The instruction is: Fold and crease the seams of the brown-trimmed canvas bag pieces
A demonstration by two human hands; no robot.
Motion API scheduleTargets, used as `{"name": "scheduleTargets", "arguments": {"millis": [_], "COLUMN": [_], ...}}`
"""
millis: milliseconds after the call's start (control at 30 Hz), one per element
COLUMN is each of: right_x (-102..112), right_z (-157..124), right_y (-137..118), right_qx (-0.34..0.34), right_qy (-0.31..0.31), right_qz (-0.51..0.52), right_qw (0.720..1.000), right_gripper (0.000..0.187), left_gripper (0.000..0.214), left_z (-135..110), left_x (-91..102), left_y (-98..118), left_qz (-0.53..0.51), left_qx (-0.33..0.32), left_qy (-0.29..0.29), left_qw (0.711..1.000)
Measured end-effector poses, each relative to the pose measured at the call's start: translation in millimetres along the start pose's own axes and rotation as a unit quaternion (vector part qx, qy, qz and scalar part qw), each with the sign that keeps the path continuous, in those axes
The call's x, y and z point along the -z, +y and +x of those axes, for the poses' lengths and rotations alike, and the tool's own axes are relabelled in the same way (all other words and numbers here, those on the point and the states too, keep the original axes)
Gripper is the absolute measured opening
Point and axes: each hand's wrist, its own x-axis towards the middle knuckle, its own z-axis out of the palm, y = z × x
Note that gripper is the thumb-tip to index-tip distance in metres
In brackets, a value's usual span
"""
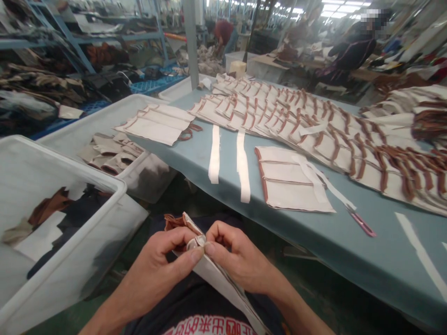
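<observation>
Head view | teal table (197, 156) under rows of fabric pieces (314, 121) | shelving (70, 39) behind | left hand (160, 263), right hand (237, 258) pinching folded fabric (223, 284)

The left hand (157, 270) and right hand (237, 258) are sitting low, pinching a piece (216, 274), and clear air is running up to the table (349, 246) edge. Bare top is lying open between the two strips (243, 167) and the panel (293, 181), with snips (361, 224) lying just right of it. Overlapping rows (314, 116) are blocking the far half. A bin (104, 242) is crowding the left side.
</observation>
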Motion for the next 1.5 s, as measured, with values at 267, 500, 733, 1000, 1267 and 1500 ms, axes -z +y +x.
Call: {"name": "scheduleTargets", "arguments": {"millis": [267,500,733,1000,1267,1500], "right_x": [-5.8,-8.5,-7.6,-16.7,-52.8,-63.2], "right_z": [11.4,6.1,3.8,-3.0,9.0,9.9], "right_y": [4.6,-10.6,-21.5,-17.6,5.8,7.0], "right_qx": [-0.020,-0.007,0.041,0.038,-0.020,-0.071], "right_qy": [-0.013,0.040,0.064,0.075,0.188,0.177], "right_qz": [0.020,-0.107,-0.255,-0.252,-0.179,-0.106], "right_qw": [0.999,0.993,0.964,0.964,0.965,0.976], "right_gripper": [0.046,0.030,0.029,0.018,0.020,0.029], "left_gripper": [0.038,0.033,0.029,0.032,0.033,0.040], "left_z": [1.9,7.0,4.4,2.1,3.2,-1.2], "left_x": [3.9,-1.1,-3.8,-4.3,-22.7,-25.7], "left_y": [-6.9,-4.8,1.3,-9.2,-16.0,-28.9], "left_qz": [-0.005,-0.042,-0.034,-0.068,-0.025,-0.014], "left_qx": [0.039,0.045,-0.001,0.033,0.055,0.074], "left_qy": [-0.004,0.021,0.017,0.043,0.171,0.181], "left_qw": [0.999,0.998,0.999,0.996,0.983,0.981]}}
